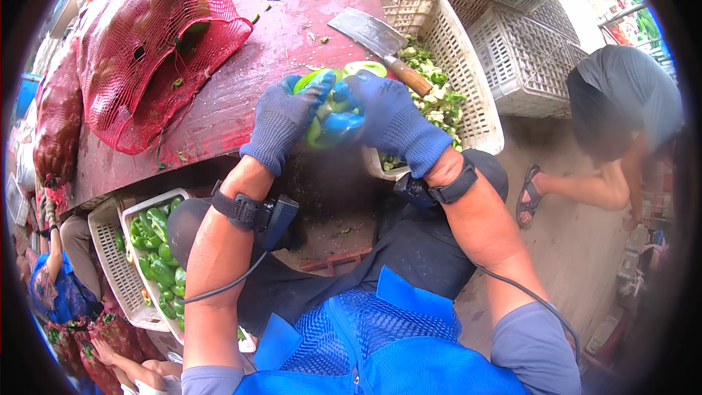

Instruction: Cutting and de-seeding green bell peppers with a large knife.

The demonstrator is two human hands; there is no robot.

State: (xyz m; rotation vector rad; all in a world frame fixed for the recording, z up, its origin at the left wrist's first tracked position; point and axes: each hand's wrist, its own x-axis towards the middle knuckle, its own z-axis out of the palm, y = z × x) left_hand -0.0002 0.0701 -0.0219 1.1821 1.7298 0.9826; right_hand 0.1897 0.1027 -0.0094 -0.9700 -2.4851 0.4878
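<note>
Both hands wear blue work gloves and meet at the near edge of a red table (296, 38). My left hand (293, 112) grips a cut green bell pepper (317, 81), with more pepper pieces between the two hands, partly blurred. My right hand (386, 112) closes on the pepper pieces from the other side. Just beyond it, a pale green pepper piece (365, 68) shows. A cleaver (373, 33) with a wooden handle lies across the table edge and a white plastic crate (460, 60) of pepper trimmings (439, 96).
A red mesh sack (137, 55) lies on the table at left. White crates of green peppers (162, 263) stand below left. Stacked crates (526, 60) rise at upper right. One person (630, 104) bends over at right; others (60, 285) are at lower left.
</note>
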